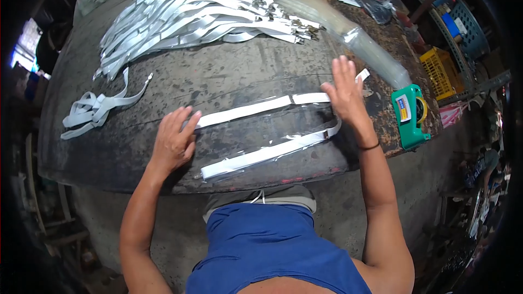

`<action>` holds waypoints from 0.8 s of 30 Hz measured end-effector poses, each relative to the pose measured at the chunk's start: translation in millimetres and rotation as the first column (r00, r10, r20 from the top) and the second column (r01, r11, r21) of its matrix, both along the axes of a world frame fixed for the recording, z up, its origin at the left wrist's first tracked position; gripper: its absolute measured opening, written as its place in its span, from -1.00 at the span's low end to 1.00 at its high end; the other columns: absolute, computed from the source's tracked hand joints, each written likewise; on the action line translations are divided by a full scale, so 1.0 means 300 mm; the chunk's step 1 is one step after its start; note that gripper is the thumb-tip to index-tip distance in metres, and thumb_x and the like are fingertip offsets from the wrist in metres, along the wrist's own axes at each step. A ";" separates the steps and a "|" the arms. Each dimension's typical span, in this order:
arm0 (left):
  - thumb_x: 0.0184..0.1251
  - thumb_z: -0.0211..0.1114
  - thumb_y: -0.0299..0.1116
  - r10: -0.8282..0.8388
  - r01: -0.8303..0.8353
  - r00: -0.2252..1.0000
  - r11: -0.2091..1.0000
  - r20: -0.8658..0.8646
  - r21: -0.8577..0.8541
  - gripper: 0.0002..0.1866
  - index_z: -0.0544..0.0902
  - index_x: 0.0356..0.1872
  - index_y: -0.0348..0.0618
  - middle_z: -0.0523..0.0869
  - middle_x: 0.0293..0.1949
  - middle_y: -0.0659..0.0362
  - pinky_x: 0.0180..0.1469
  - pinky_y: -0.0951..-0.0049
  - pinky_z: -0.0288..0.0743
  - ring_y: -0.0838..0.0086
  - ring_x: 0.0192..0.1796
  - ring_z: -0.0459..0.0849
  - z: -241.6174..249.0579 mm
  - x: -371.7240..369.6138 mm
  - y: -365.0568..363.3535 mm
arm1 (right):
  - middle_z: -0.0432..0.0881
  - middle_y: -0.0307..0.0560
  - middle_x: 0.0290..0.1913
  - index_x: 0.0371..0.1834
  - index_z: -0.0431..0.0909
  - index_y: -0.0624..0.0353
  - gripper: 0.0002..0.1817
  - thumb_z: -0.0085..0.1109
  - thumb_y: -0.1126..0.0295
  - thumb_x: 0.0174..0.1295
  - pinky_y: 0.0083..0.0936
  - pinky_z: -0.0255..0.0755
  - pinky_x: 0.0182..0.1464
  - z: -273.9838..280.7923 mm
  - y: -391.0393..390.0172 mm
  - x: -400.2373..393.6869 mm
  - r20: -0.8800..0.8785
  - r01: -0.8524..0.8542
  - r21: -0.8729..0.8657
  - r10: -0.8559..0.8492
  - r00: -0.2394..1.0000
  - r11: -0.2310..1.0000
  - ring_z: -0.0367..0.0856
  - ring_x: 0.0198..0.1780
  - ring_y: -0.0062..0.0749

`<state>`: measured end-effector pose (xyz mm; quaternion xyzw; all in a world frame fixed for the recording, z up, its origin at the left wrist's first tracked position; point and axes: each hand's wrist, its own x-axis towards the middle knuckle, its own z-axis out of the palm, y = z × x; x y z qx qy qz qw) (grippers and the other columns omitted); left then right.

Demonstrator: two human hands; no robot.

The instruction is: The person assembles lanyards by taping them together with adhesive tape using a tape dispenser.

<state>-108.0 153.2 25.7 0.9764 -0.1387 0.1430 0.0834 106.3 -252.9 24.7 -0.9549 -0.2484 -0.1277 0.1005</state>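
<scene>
A white strap (pixel 245 112) with a dark slider buckle (pixel 291 99) lies across the table in clear plastic. At its left end, my left hand (pixel 173 140) rests with fingers spread, fingertips right at the strap. Over its right end, my right hand (pixel 348 95) lies flat with fingers stretched out, hiding part of the strap. Nearer to my body is a second white strap (pixel 261 155), also in clear plastic, its right end curving up toward my right hand.
A large pile of white straps (pixel 185 13) with metal clips covers the back. Loose strap (pixel 98 110) lies tangled at left. Clear plastic sleeves (pixel 376 57) stretch toward a green tape dispenser (pixel 409 117) near the right edge. Yellow crate (pixel 440 73) stands beyond the table.
</scene>
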 end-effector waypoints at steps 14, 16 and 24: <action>0.49 0.05 0.17 -0.024 0.054 0.980 0.987 -0.196 0.151 -0.29 0.32 0.51 0.00 0.24 0.57 0.06 0.60 -0.01 -0.07 0.13 0.62 0.11 -0.112 0.043 -0.031 | 0.05 0.07 0.64 0.60 0.13 0.07 -0.13 -0.14 -0.30 0.42 0.29 -0.26 0.56 0.043 0.366 -0.284 -0.394 -0.470 -0.209 0.366 0.843 0.858 -0.10 0.66 0.06; 0.48 0.10 0.13 -0.016 0.028 0.993 0.995 -0.118 0.097 -0.31 0.34 0.50 -0.02 0.27 0.55 0.04 0.59 -0.02 -0.05 0.11 0.60 0.14 -0.116 0.032 -0.027 | 0.06 0.08 0.64 0.60 0.13 0.10 -0.14 -0.06 -0.24 0.41 0.31 -0.22 0.55 0.037 0.449 -0.303 -0.219 -0.523 -0.099 0.495 0.841 0.846 -0.08 0.66 0.08; 0.31 0.38 -0.20 0.623 -0.526 0.758 0.760 0.195 -0.382 -0.51 0.61 0.23 -0.15 0.57 0.25 -0.07 0.31 0.11 0.40 0.04 0.28 0.53 -0.048 -0.220 0.176 | 0.17 0.03 0.61 0.58 0.18 0.11 -0.17 -0.01 -0.20 0.40 0.30 -0.23 0.55 -0.046 0.576 -0.352 -0.308 -0.609 -0.135 0.551 0.776 0.782 0.02 0.63 0.05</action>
